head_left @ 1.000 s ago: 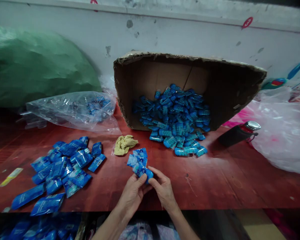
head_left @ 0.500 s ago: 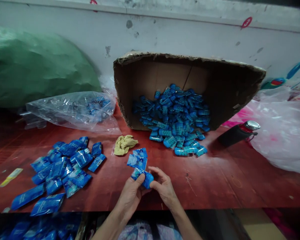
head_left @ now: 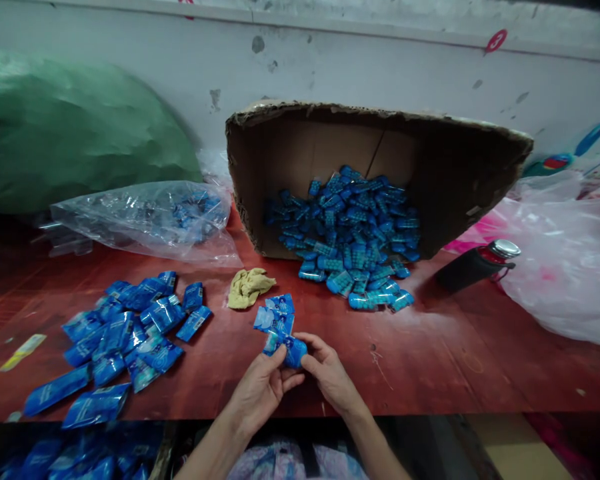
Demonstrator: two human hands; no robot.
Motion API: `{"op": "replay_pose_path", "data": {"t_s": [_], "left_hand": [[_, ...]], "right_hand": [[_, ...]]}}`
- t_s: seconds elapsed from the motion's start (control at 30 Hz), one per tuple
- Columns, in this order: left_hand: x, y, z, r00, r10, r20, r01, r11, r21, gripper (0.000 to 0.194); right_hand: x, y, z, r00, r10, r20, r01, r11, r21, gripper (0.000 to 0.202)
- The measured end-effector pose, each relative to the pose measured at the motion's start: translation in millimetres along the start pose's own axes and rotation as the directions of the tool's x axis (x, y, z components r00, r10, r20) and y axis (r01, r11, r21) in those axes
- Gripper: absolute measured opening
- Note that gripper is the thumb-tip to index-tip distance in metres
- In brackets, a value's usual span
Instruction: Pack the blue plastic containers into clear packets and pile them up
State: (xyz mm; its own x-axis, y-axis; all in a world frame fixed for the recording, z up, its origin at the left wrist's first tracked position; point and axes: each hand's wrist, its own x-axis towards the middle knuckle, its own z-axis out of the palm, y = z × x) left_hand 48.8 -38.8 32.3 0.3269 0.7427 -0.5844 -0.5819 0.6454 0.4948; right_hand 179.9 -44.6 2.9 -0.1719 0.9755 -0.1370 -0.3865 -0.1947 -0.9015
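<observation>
Near the table's front edge, my left hand (head_left: 260,388) pinches a small blue packet (head_left: 294,351) between thumb and fingers. My right hand (head_left: 332,377) closes on the packet's right end with its thumb and forefinger. Just beyond lie a few flat blue printed wrappers (head_left: 274,319), partly covered by the packet. A crumpled yellow cloth (head_left: 250,289) rests behind them. To the left is a loose pile of filled blue packets (head_left: 117,333). Straight ahead, small clear containers with blue ends (head_left: 353,223) spill out of a cardboard box (head_left: 325,143) tipped on its side.
A dark bottle (head_left: 467,269) with a metal lid stands right of the box, beside a white plastic bag (head_left: 565,267). Behind the pile lie a clear bag (head_left: 125,217) and a big green sack (head_left: 80,133). More blue packets (head_left: 75,457) sit below the table edge.
Both hands and the packet have shifted slightly. My left hand's lower fingers have stretched out to the right beneath the packet, and my right thumb and forefinger sit closer on its end.
</observation>
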Motion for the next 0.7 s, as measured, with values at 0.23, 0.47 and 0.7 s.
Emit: {"op": "replay_pose_path", "data": {"t_s": [0.23,0.47,0.7], "left_hand": [[2,-8,-0.6,0.997,0.063,-0.050,-0.062,0.998,0.033,0.016],[-1,1,6.2,0.997,0.072,0.005,-0.073,0.995,0.074,0.019],[-4,4,2.6,0.994,-0.049,0.095,0.045,0.998,0.050,0.020]], "right_hand": [[-4,1,7,0.998,-0.030,-0.059,0.024,0.993,-0.113,0.036],[-4,2,7,0.991,-0.094,-0.098,0.066,0.965,-0.253,0.048],[-6,-8,6,0.998,0.063,0.019,-0.063,0.998,-0.001,0.056]]}}
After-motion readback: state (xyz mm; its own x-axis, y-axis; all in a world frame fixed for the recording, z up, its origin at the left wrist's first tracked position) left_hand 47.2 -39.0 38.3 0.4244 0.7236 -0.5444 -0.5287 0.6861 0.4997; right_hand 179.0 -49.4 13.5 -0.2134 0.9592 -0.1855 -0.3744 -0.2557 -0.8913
